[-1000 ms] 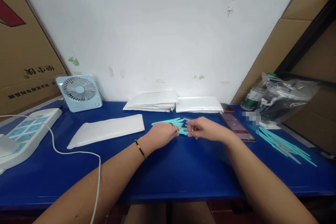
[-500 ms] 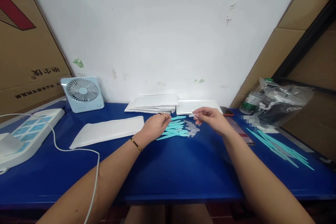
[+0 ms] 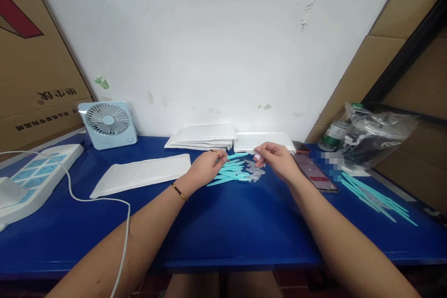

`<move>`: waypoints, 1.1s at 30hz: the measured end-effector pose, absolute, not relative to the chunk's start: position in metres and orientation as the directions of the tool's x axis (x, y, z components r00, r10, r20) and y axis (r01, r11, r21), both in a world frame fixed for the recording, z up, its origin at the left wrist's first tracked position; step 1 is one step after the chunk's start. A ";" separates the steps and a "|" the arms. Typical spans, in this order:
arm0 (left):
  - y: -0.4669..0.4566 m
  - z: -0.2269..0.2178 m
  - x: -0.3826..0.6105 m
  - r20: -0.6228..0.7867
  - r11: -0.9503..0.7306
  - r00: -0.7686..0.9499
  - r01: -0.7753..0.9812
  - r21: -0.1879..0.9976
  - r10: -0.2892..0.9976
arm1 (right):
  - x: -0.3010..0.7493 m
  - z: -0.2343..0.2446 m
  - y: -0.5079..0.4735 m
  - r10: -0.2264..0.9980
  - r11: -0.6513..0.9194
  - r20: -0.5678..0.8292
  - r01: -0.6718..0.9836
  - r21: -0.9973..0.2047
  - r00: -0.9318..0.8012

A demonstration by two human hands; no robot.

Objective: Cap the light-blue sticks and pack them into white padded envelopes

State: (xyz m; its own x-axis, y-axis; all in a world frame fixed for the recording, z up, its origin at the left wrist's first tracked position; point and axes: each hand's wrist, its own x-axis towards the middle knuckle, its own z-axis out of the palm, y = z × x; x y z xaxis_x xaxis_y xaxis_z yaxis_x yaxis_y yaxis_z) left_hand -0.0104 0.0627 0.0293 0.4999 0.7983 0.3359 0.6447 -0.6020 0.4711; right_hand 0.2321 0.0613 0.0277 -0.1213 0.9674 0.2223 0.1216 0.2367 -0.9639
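Observation:
My left hand (image 3: 206, 167) is closed in a pinch on a thin turquoise plastic stick (image 3: 238, 155), which points right from the fingertips. To its right, my right hand (image 3: 274, 159) has thumb and fingers pressed together around a small translucent plastic piece (image 3: 257, 156), partly hidden by the fingers. Just below both hands lies a loose pile of turquoise sticks (image 3: 228, 175) on the blue table (image 3: 237, 223). Beside that pile is a heap of small translucent plastic pieces (image 3: 256, 172). The two hands are a short gap apart.
White padded envelopes (image 3: 202, 134) are stacked against the wall, with another envelope (image 3: 139, 174) at left. A fan (image 3: 109, 123), power strip (image 3: 42, 181) and cable (image 3: 101, 199) occupy the left. Right: a phone (image 3: 317, 174), long turquoise strips (image 3: 379, 200), a bagged item (image 3: 370, 142).
My right hand has shifted slightly left, its fingers curling more tightly round the small translucent piece. My left hand keeps its pinch on the turquoise stick, almost unmoved.

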 end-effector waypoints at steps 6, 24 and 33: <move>0.061 0.025 -0.004 0.314 -0.606 0.532 0.566 0.559 0.786 | 0.223 0.028 0.055 0.956 0.206 0.179 0.096 -0.974 -0.232; 0.065 0.009 -0.003 0.171 -0.635 0.611 0.744 0.208 0.773 | 0.243 0.021 0.060 0.847 0.518 0.087 0.777 -0.357 -0.524; 0.066 0.009 -0.003 0.158 -0.619 0.599 0.763 0.185 0.785 | 0.251 0.033 0.054 0.875 0.446 0.026 0.783 -0.434 -0.484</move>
